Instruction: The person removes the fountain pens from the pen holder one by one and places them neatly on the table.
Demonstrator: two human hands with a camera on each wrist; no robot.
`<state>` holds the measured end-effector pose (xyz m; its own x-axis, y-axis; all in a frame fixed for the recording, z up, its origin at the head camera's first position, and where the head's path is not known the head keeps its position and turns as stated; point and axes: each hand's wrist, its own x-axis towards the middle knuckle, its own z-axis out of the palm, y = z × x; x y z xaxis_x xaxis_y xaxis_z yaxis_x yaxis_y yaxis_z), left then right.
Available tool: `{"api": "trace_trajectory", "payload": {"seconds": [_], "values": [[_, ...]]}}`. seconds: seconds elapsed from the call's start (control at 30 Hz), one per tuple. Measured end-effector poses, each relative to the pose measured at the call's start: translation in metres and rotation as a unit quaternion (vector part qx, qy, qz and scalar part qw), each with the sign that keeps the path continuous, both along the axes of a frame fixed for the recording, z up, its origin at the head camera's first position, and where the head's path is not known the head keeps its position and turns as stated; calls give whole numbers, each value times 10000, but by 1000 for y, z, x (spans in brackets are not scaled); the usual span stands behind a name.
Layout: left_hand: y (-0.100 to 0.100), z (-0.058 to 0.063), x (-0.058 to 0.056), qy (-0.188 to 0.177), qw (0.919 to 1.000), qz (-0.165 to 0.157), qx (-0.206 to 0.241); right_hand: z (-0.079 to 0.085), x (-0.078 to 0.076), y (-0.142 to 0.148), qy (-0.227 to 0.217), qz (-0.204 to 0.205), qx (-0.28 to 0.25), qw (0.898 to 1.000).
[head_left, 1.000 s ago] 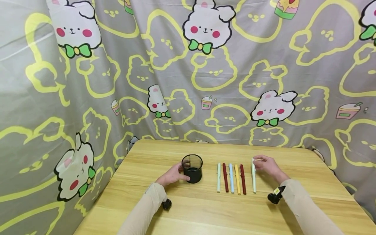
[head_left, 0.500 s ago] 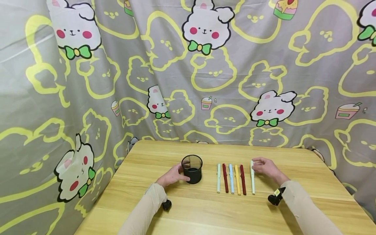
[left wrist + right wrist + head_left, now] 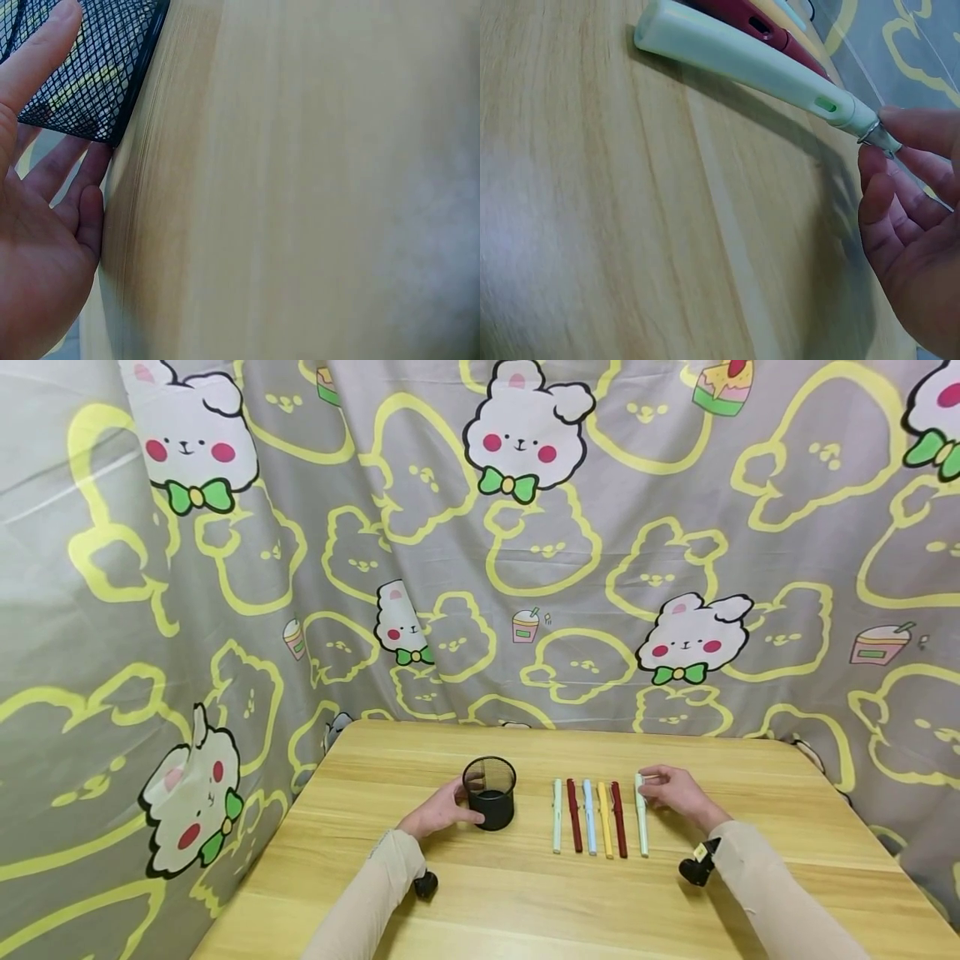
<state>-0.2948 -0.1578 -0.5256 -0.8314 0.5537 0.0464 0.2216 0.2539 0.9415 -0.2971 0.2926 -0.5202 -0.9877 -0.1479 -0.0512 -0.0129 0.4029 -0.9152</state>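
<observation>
My left hand grips a black mesh pen holder that stands upright on the table. Seen from the left wrist, the thumb lies across the mesh and the other fingers reach behind it. My right hand pinches a pale green pen by its clip end, thumb against fingertips. In the right wrist view the far end of this green pen lies low over the wood, its shadow beside it. To its left is a row of pens: dark red, yellow, light blue, dark red and pale green.
The wooden table reaches back to a grey curtain printed with rabbits and yellow outlines. A small black camera sits at each cuff, the left camera and the right camera.
My right hand has shifted slightly left with the pale green pen, bringing it closer to the row. The left hand and the pen holder stay where they were.
</observation>
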Motion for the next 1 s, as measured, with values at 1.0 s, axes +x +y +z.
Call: {"api": "trace_trajectory", "payload": {"seconds": [1.0], "values": [[0,0,-3,-44,10000,-81,-15,-5,1,-14,-18,142,367,9992]]}}
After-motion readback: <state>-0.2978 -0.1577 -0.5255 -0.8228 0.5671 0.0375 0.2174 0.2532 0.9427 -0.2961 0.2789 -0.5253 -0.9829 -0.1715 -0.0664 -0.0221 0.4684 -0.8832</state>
